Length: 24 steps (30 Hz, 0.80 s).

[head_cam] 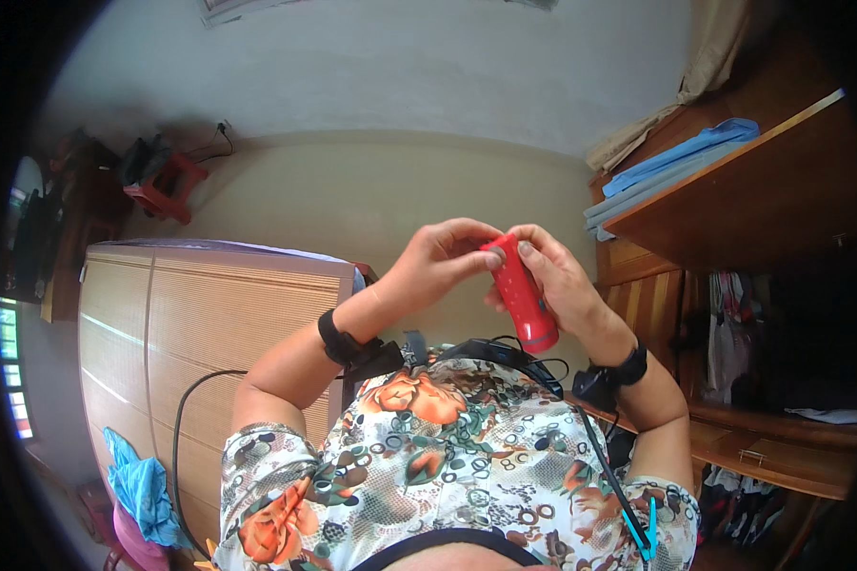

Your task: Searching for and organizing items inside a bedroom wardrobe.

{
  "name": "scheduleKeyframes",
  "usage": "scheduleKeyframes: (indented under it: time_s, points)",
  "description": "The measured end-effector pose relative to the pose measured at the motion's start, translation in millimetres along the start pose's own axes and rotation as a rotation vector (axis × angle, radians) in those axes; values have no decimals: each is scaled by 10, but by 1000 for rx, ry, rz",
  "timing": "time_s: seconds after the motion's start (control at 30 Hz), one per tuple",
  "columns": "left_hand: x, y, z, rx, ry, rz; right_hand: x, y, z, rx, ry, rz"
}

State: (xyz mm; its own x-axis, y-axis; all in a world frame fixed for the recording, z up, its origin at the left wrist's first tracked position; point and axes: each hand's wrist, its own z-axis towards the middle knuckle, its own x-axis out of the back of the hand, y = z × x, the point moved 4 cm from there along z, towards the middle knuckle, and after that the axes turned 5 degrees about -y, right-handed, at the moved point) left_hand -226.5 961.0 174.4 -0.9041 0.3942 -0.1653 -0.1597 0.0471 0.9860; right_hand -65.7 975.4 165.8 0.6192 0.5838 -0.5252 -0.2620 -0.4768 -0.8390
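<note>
A red cylindrical flashlight [525, 303] is held at a tilt in front of my chest, its far end up between both hands. My right hand [560, 282] wraps the barrel from the right, thumb lying along its upper part. My left hand [451, 253] pinches the upper end, with its thumb against the side and its fingers over the tip. Part of that tip is hidden by my fingers. A grey band rings the lower end, and a small dark patch shows on the barrel's right side.
To the left is a bed with a bamboo mat [243, 307]; blue cloth [143, 492] hangs at its near edge. A red plastic stool [168, 189] stands by the far wall. On the right, an open wooden wardrobe [728, 193] holds folded clothes [678, 168]. A black cable [178, 442] runs beside me.
</note>
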Motion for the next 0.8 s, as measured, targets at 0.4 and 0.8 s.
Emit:
scheduleKeyframes:
  time_s: [0.4,0.8]
  points:
    - [530,-335,-109,56,320,-310,108,-125,132,-55,-255,-364]
    - [385,-615,-132,273,243,-506,85,-229,-9,98,-152,-477]
